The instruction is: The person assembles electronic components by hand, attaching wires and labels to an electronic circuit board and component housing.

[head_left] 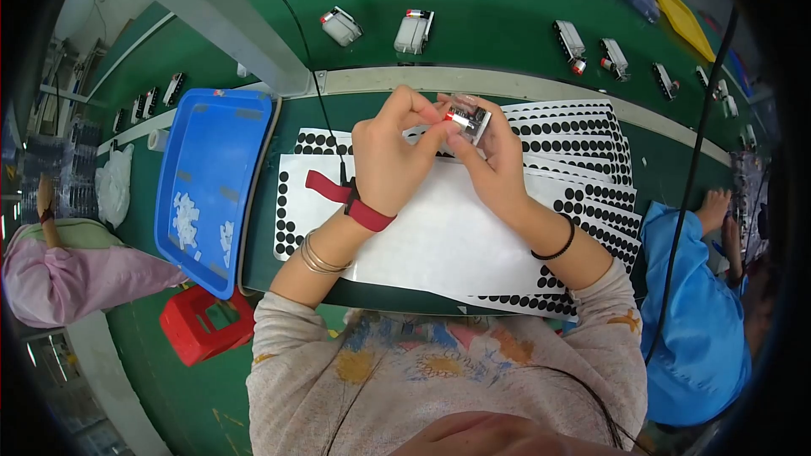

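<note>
Above the sheets, my right hand (497, 165) grips a small electronic module (467, 118) with a dark board, a clear part and a red-and-white piece. My left hand (395, 156) is closed, its thumb and fingertips pinched against the module's red end. Whether a tiny piece is also between those fingertips, I cannot tell. A red wrist strap (369, 215) with a coiled cord circles my left wrist. Below both hands lie white sheets (422, 236) covered along their edges with round black stickers (583, 146), several of them fanned out at the right.
A blue tray (169, 186) with white scraps stands at the left, a red stool (182, 329) below it. Beyond a pale rail, similar modules (414, 32) sit on the green belt (490, 25). Co-workers sit at left and right. A dark cable (697, 148) hangs at the right.
</note>
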{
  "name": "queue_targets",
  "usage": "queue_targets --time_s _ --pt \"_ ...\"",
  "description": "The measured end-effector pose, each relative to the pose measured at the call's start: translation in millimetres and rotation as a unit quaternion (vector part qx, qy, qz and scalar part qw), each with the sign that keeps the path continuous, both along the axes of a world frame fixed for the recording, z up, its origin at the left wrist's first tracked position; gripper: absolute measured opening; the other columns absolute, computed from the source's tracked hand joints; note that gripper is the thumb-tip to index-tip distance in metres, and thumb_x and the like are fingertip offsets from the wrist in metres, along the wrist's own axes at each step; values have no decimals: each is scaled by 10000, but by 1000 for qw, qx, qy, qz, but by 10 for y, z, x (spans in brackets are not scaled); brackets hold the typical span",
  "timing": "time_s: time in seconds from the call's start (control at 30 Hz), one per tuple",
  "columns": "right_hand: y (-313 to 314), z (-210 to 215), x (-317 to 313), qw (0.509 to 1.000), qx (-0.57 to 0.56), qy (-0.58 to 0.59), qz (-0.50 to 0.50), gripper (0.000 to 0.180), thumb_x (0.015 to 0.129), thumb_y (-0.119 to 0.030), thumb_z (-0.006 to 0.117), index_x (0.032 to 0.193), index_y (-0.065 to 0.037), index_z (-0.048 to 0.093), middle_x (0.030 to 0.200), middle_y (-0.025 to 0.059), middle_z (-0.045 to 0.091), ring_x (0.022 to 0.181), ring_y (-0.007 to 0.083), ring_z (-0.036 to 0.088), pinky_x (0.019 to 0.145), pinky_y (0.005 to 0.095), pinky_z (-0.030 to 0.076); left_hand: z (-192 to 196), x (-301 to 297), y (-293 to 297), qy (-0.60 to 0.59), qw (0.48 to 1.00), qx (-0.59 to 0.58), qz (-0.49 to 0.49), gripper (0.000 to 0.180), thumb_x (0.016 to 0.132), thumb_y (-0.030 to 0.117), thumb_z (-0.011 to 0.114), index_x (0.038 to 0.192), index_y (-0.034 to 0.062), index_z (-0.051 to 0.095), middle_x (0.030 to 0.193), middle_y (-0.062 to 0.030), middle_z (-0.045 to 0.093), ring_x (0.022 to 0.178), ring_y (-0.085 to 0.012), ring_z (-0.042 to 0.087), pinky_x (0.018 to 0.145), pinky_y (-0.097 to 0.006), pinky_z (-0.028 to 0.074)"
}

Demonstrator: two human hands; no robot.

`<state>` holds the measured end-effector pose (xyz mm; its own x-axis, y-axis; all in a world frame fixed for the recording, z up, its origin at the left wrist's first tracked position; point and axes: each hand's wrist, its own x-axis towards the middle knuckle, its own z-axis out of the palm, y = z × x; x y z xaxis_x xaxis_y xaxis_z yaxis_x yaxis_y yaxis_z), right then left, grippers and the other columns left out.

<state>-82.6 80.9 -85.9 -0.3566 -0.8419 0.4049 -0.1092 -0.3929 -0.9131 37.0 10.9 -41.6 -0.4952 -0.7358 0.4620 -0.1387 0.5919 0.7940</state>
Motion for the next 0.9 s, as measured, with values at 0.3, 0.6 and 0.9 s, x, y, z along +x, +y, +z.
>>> queue_targets --time_s 0.3,0.6,0.9 --pt "89 62 -61 996 -41 -42 63 285 849 -127 570 1072 25 480 964 85 608 824 95 563 693 223 447 91 55 9 -14 977 94 -190 385 780 -8 586 1156 4 509 1058 -99 581 964 -191 581 831 -301 480" --pt "-171 180 -135 997 3 -4 74 212 855 -118 554 1027 1 517 880 52 604 715 80 526 641 219 431 59 31 -31 46 995 19 -87 282 811 52 572 1088 25 529 951 -127 601 787 -224 610 687 -284 496" --pt "-1491 -187 -1452 786 268 481 -280 551 835 -502 457 876 28 601 968 186 572 917 348 538 749 421 466 94 800 -137 -233 965 -121 10 553 803 147 592 1283 2 358 1313 -177 392 1202 -359 369 980 -387 322"
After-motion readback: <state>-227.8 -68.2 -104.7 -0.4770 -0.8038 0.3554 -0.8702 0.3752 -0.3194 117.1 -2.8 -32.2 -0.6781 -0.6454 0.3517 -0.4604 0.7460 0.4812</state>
